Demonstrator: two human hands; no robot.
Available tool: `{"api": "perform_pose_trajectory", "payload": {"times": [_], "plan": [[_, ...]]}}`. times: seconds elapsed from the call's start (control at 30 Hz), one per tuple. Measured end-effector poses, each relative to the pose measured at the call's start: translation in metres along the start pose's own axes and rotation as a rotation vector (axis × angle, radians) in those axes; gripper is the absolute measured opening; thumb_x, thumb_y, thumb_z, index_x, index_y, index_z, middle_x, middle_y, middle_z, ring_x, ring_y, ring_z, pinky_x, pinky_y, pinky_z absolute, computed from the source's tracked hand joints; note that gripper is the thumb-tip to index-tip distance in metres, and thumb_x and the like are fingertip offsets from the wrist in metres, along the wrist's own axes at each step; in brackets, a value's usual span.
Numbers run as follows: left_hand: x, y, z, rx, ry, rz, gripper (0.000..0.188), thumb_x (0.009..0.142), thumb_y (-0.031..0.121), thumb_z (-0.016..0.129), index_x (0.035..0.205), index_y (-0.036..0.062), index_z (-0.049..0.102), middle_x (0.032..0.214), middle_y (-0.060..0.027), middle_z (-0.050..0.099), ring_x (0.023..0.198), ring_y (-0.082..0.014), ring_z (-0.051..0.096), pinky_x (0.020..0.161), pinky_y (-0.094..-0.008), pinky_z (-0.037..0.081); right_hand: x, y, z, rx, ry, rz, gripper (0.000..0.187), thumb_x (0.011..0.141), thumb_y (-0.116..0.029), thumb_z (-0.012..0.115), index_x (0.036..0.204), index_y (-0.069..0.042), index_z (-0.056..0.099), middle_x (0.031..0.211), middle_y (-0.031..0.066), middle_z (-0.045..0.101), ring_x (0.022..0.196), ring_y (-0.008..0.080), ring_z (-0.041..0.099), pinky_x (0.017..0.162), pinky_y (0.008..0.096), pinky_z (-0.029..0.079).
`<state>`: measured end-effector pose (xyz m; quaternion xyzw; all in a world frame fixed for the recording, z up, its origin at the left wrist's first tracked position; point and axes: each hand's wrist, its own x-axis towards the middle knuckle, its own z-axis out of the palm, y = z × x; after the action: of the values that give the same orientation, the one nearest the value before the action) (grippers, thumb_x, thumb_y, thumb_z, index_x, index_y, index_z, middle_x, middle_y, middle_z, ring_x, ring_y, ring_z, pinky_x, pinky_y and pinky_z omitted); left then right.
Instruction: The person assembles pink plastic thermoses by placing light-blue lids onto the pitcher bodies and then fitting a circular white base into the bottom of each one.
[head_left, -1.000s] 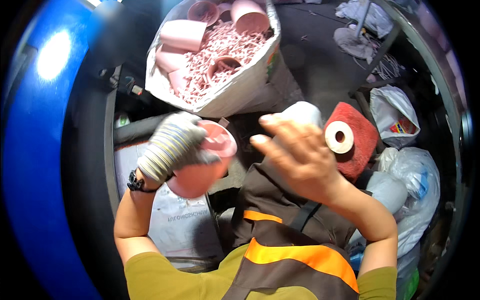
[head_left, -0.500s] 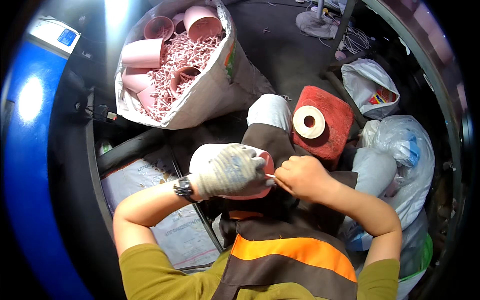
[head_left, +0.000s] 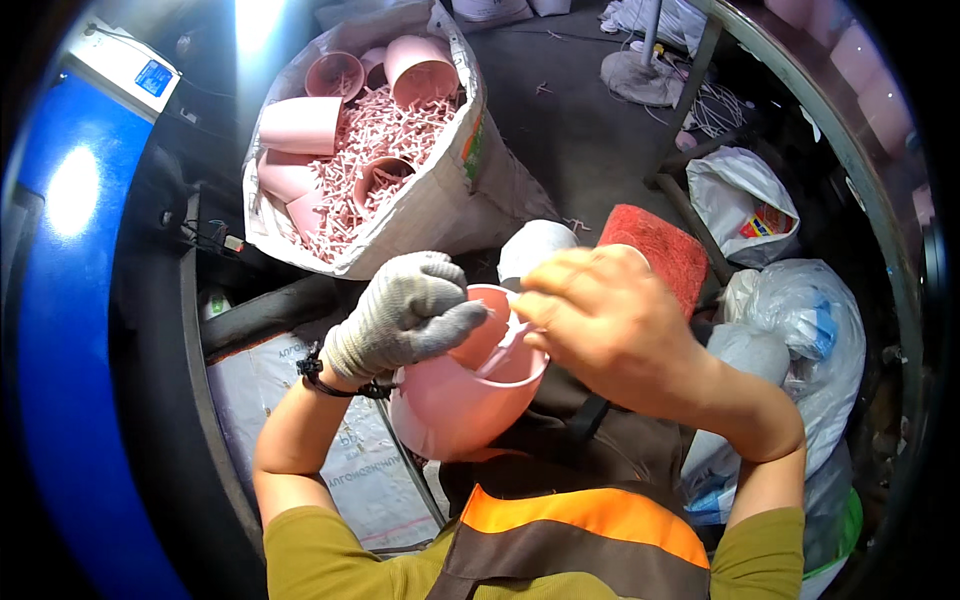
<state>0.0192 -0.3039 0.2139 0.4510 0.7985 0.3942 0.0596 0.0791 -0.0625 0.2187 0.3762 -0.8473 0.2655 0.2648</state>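
A pink plastic tapered pot point(head_left: 450, 410) rests tilted on my lap, its mouth facing up and away. My left hand point(head_left: 410, 310), in a pale knit glove, is curled closed at the left side of its rim; what its fingers hold, if anything, is hidden. At the right of the rim is my bare right hand point(head_left: 605, 325), blurred by motion. Its fingertips pinch a thin pale strip point(head_left: 505, 352) that hangs into the pot's mouth.
Ahead on the left stands a white woven sack point(head_left: 430, 210) holding several pink pots point(head_left: 300, 125) and many small pink offcuts point(head_left: 400, 125). A red block-shaped object point(head_left: 655, 245) lies beyond my right hand. Plastic bags point(head_left: 820, 330) crowd the right; a blue panel point(head_left: 75, 330) stands left.
The pot has tipped so its mouth faces upward. My left hand has moved left and up, off the pot's side to its rim. My right hand has risen over the mouth.
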Motion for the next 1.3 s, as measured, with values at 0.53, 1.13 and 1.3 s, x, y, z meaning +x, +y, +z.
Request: {"api": "perform_pose_trajectory", "payload": {"times": [0.53,1.13,1.3], "plan": [[-0.042,-0.009,-0.002,-0.484,0.208,-0.241,0.030,0.084,0.009,0.056,0.055,0.0014,0.051,0.058,-0.0060,0.052,0.053,-0.0164,0.046,0.053,-0.0314,0.038,-0.026,-0.022,-0.008,1.029,-0.321,0.515,0.022,0.098,-0.016,0.052,0.084,-0.002,0.061,0.073,0.0065,0.058,0.068,0.0195,0.056,0.065,0.0317,0.044],[0.011,0.007,0.022,-0.145,-0.108,0.135,0.023,0.074,0.008,0.067,0.058,0.0034,0.052,0.059,-0.0089,0.048,0.056,-0.0277,0.045,0.055,-0.0387,0.037,-0.022,-0.008,-0.003,0.486,-0.366,-0.104,0.019,0.088,-0.026,0.065,0.081,-0.009,0.060,0.075,0.0051,0.063,0.076,0.0240,0.063,0.077,0.0368,0.046],[-0.069,-0.023,0.001,-0.449,0.396,-0.427,0.033,0.088,0.017,0.053,0.059,0.0019,0.050,0.058,-0.0020,0.047,0.057,-0.0100,0.043,0.053,-0.0270,0.035,-0.016,0.010,-0.085,0.526,-0.025,0.108,0.009,0.091,-0.017,0.062,0.091,-0.008,0.061,0.103,0.0032,0.068,0.096,0.0186,0.067,0.082,0.0294,0.047]]}}
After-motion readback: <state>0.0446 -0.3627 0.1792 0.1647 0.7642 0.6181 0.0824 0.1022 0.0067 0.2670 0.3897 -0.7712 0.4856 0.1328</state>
